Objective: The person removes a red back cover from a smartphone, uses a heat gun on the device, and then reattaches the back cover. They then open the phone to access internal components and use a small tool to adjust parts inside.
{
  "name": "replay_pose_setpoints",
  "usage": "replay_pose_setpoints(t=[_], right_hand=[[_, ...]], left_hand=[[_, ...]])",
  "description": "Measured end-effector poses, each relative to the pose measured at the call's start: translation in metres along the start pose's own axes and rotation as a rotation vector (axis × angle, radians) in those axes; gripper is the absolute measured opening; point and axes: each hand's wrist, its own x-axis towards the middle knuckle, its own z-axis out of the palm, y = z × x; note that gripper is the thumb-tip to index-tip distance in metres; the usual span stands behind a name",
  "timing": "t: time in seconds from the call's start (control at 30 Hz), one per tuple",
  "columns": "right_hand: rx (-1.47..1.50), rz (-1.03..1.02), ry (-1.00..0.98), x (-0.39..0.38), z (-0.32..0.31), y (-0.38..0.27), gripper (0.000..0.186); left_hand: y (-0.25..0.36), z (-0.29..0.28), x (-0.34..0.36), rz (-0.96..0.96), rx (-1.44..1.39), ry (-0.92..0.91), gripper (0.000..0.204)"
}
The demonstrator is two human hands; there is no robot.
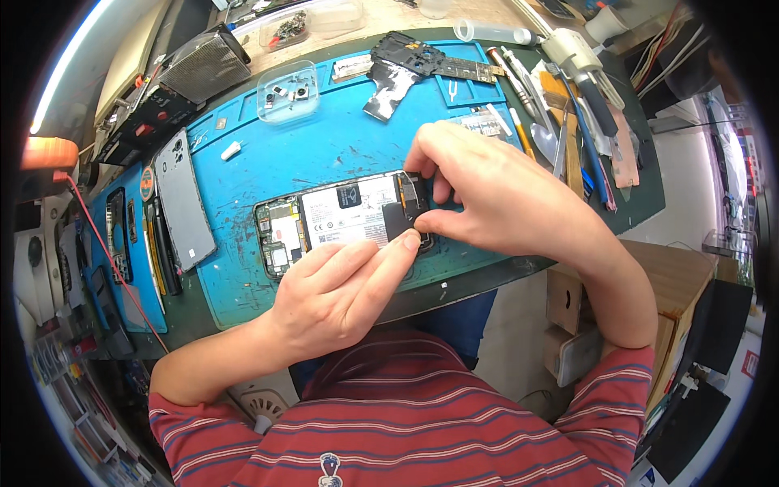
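An opened phone [349, 215] lies on the blue mat, its white battery [333, 227] and a green circuit board [282, 235] exposed. Over the battery's right end sits a black flap [398, 221]. My left hand [333, 296] reaches in from the near side, thumb and fingertips pressed together at the lower right of that flap; whatever is between them is too small to make out. My right hand [487, 191] curls round the phone's right end, index finger at the far edge and thumb near the left fingertips. Part of that end is hidden beneath it.
Left of the phone lies a grey back cover [185, 203]. Behind stand a clear tray of small parts [288, 93] and black phone parts [402, 65]. Tweezers, brushes and other tools [568, 122] crowd the right side. A red cable [105, 252] crosses the left side.
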Motion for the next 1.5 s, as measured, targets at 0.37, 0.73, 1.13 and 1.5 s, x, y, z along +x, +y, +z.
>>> replay_pose_setpoints(t=[0.37, 0.73, 1.13, 1.5], right_hand=[[0.032, 0.049, -0.076, 0.0, -0.003, -0.002, 0.041], [0.025, 0.058, -0.063, -0.002, -0.002, -0.002, 0.045], [0.027, 0.03, -0.069, -0.001, 0.0, -0.001, 0.045], [0.093, 0.067, 0.049, -0.006, 0.005, -0.001, 0.041]], left_hand=[[0.0, 0.001, 0.001, -0.02, -0.034, 0.022, 0.067], [-0.005, 0.008, -0.001, -0.028, -0.023, 0.092, 0.063], [0.003, 0.002, 0.002, 0.031, 0.039, 0.01, 0.071], [-0.003, 0.002, -0.002, 0.011, 0.085, 0.031, 0.047]])
